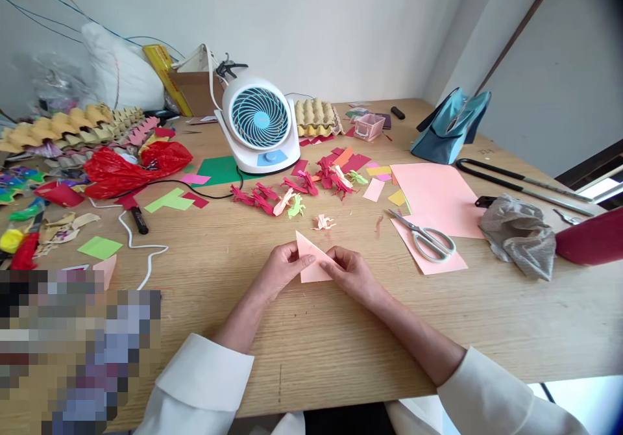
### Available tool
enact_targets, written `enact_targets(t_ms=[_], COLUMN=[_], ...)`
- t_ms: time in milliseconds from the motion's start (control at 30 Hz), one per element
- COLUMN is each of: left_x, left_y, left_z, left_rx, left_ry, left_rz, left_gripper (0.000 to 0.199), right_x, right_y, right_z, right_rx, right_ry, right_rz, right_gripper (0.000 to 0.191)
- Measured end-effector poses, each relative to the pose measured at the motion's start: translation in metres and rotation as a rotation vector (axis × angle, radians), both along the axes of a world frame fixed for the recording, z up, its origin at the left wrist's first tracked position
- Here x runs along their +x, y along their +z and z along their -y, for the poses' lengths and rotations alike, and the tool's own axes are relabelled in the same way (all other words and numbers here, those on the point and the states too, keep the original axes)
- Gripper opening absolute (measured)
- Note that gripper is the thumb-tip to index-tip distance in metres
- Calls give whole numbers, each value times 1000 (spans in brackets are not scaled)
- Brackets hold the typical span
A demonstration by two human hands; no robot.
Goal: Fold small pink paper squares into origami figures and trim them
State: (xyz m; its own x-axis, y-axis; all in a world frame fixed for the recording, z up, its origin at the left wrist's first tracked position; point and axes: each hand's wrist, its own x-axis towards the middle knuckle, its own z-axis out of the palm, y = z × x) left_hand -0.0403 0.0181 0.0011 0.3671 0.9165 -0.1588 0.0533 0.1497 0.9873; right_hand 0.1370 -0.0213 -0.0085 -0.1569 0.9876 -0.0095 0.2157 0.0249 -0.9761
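Observation:
Between my two hands is a small pink sheet of paper (pixel 311 267), folded into a triangle with its point up and to the left. My left hand (pixel 287 266) pinches its left side, thumb on top. On the right edge, my right hand (pixel 351 273) grips it with the thumb pressed near the fold. Just beyond the hands lies a small pale pink folded paper figure (pixel 322 222). Farther back is a row of red, pink and green folded paper figures (pixel 265 196). To the right, scissors (pixel 431 240) rest on a pink paper piece (pixel 448 266).
A white fan (pixel 260 123) stands at the back. Left are a red plastic bag (pixel 136 165), egg trays (pixel 63 126), a black marker (pixel 139 221) and a white cord (pixel 130 234). Right are a large pink sheet (pixel 438 195), a blue bag (pixel 450 130) and a crumpled grey cloth (pixel 518 237).

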Motion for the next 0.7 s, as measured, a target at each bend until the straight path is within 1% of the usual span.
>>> enact_targets(t_ms=[167,400,533,600,700], left_x=[-1,0,1,2,3], left_y=[-3,-5,-7,-7,-7], left_z=[1,4,6,7,8], left_rx=[10,53,113,139,127], left_ry=[-54,-10,-30,-33,-37], left_rz=[-18,-83,-107,-120,-118], left_gripper=[32,31,29,30,31], right_x=[1,-1,-2,-3,-3], right_y=[-1,0,1,0,1], right_z=[1,5,7,7,8], right_rx=[18,30,49,58,70], right_ry=[11,36,55,67,81], right_rz=[43,106,136,139,130], right_gripper=[32,25,24,25,30])
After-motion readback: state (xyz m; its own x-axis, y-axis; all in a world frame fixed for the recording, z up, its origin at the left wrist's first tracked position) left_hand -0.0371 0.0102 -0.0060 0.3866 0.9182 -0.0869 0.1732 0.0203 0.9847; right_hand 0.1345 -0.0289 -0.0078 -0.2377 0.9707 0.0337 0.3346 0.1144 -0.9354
